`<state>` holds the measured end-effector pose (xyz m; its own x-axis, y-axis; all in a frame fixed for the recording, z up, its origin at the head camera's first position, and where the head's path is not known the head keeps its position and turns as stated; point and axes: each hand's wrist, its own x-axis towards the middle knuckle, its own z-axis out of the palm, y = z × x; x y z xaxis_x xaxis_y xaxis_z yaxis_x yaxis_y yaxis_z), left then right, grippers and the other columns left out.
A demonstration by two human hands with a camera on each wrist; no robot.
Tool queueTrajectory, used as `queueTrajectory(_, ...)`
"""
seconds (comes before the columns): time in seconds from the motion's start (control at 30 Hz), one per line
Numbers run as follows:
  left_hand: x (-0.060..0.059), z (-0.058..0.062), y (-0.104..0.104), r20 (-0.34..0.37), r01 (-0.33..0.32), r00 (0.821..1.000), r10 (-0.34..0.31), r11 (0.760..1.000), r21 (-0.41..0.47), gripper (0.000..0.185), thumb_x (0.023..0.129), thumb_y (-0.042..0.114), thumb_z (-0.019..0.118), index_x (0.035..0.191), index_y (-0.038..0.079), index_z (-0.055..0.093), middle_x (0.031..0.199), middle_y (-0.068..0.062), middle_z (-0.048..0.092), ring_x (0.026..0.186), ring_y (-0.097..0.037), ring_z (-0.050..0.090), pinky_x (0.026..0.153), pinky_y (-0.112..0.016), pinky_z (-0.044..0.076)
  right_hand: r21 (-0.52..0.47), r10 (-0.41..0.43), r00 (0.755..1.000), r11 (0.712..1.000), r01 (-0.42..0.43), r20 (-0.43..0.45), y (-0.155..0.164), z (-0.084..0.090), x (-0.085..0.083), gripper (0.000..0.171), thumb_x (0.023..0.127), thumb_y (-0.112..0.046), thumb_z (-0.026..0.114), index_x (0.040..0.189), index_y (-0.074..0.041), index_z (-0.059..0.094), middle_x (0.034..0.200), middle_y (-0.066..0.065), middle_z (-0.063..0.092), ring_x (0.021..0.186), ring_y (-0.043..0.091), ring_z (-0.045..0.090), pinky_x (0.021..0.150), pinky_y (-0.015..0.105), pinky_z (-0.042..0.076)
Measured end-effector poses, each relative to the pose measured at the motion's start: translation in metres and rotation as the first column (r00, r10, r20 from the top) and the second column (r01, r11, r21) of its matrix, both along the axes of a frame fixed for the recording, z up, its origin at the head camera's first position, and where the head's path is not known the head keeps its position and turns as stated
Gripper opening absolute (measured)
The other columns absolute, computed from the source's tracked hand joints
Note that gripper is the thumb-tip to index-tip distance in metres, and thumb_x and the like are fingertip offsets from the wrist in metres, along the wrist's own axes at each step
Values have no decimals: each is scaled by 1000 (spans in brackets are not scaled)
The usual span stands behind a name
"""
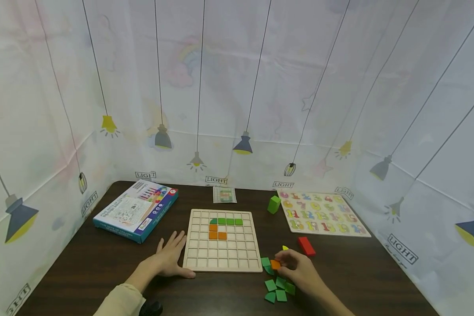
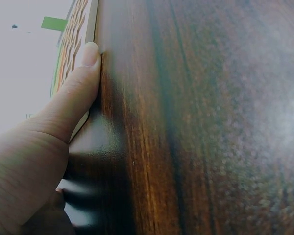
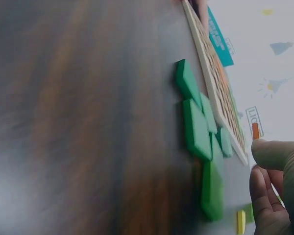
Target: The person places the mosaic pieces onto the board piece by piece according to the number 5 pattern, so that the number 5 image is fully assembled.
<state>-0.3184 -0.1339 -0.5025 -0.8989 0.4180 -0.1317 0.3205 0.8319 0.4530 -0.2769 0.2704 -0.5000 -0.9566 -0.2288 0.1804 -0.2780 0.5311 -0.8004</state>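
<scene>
Flanking wooden grid board (image 1: 221,250), "LIGHT"-printed backdrop (image 1: 402,248)

Table (image 1: 83,263): blue box (image 1: 136,210) far left, number puzzle (image 1: 321,213) far right w/ green block (image 1: 274,204), red block (image 1: 306,246) nearby.

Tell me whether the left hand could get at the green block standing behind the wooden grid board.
Probably not easily. The left hand rests flat at the grid board's near left corner, while the green block stands beyond the far right corner. Nothing blocks it, but the arm would cross the whole board.
</scene>
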Motion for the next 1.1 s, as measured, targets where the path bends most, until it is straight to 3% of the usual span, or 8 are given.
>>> queueTrajectory(0.33,-1,-3,-2,3,7,1000,-7,1000,5,116,67,64,73,149,-1,21,155,-19,14,141,-40,6,104,-66,5,14,67,993,998,-66,-101,-40,4,-35,27,80,-2,73,105,-3,65,98,5,65,87,21,62,73,27,52)
queueTrajectory(0.63,-1,-1,-2,0,14,1000,-14,1000,8,116,68,65,72,149,-1,21,155,-19,13,141,-40,6,104,-66,5,37,65,987,998,-60,-150,-77,11,-58,27,79,4,71,105,-1,64,98,9,65,86,24,62,74,30,53)
queueTrajectory(1.1,-2,-1,-1,-1,11,1000,-10,1000,8,118,66,66,72,149,0,20,155,-18,12,141,-39,5,105,-66,4,50,96,986,995,-90,-134,-107,5,-91,23,83,1,67,106,-1,64,101,9,65,88,20,62,77,25,52)
